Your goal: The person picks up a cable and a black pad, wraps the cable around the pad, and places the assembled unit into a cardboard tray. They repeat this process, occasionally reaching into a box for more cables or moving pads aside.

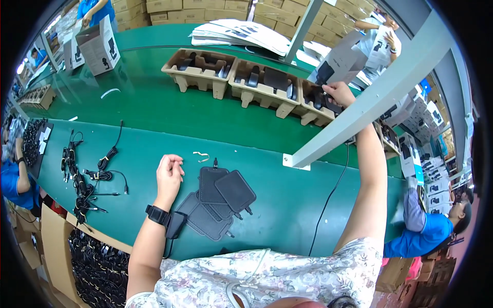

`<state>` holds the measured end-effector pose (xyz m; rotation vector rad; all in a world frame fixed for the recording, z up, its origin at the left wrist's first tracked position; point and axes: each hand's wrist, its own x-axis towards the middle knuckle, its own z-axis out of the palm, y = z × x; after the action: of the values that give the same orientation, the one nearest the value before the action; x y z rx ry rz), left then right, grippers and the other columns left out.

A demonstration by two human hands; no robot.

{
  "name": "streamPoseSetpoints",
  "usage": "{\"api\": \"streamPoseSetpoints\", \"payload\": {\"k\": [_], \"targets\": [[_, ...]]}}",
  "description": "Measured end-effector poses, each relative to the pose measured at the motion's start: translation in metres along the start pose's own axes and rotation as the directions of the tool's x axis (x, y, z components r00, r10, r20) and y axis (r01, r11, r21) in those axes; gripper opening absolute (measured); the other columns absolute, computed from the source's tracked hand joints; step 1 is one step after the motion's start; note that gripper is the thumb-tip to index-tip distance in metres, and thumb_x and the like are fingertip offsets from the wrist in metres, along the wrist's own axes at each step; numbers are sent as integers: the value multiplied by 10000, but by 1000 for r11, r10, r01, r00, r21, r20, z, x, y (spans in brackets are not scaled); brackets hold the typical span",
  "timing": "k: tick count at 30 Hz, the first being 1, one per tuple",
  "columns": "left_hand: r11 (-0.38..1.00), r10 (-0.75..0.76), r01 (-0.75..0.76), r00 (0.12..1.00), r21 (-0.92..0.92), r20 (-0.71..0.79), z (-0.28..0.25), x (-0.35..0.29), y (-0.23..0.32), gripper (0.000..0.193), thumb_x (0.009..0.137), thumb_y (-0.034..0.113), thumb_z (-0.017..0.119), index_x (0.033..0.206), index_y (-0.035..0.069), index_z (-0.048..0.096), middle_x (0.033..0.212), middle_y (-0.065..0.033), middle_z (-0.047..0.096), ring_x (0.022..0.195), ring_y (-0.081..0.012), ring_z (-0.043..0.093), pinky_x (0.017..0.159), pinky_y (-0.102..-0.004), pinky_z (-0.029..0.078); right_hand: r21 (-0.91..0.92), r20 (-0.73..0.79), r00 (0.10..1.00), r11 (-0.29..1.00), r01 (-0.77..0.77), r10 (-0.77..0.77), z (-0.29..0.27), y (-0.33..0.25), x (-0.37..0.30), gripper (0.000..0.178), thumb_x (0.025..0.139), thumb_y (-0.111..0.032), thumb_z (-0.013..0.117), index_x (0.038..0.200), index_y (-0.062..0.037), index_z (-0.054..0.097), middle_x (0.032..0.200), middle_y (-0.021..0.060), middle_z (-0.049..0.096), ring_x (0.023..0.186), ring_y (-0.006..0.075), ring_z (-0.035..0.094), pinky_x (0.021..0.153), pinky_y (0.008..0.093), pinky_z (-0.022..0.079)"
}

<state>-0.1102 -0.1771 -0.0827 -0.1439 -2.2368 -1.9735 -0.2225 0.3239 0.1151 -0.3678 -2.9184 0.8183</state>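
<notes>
My right hand [341, 94] reaches forward over the rightmost of three nearby moulded pulp trays [314, 114]. Its fingers are pinched at a dark part in that tray, too small and covered to make out. Close to my body, my left hand [170, 172] rests on the green table with its fingers curled in and nothing visible in them. Beside it lies a loose pile of flat black pads [235, 190] with short connector ends. A twisted pale strip [202, 156] is just past the pile. The middle tray [264, 91] and the left tray [199, 76] hold black parts too.
Bundled black cables [77, 172] lie on the left. A slanted metal post [370, 97] crosses near my right arm, and a thin black cord [328, 203] runs below it. Flat printed cartons [239, 36] are stacked at the back. Other people work around the table.
</notes>
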Motion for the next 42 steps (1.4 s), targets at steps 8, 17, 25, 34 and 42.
{"api": "streamPoseSetpoints", "payload": {"k": [8,17,25,34,42], "targets": [[994,-1,1,1000,106,0,-1,-3,6,67,936,15,456,924,31,520,791,-19,545,563,-41,493,415,-173,377,-424,183,937,836,349,-298,48,16,66,228,874,-228,556,904,-16,635,671,123,626,565,207,612,491,352,486],[996,8,-9,1000,84,6,8,-2,9,75,938,17,456,901,38,518,742,-13,526,543,-39,483,420,-168,363,-833,-125,948,550,60,-292,126,48,95,240,801,-132,513,915,32,645,828,238,636,818,371,631,715,435,511],[997,-4,6,1000,82,-23,-4,-11,9,55,940,35,472,909,40,517,739,-11,532,542,-38,480,420,-168,364,-623,-312,880,777,94,-357,114,44,50,195,803,-166,559,893,-20,654,809,191,634,799,365,623,692,456,500],[996,6,-11,999,87,54,13,5,8,67,948,72,484,921,38,536,785,-19,560,583,-45,509,427,-182,394,-511,-289,776,776,369,-560,70,112,34,202,813,-170,583,959,-44,642,969,164,632,871,360,590,779,452,470],[999,5,-5,1000,-33,-2,9,-8,17,76,927,32,473,924,51,547,816,-28,579,624,-79,539,524,-217,447,815,-528,720,507,281,450,58,154,-109,340,938,-227,444,1194,-32,554,1043,78,622,891,195,582,740,313,449]]}}
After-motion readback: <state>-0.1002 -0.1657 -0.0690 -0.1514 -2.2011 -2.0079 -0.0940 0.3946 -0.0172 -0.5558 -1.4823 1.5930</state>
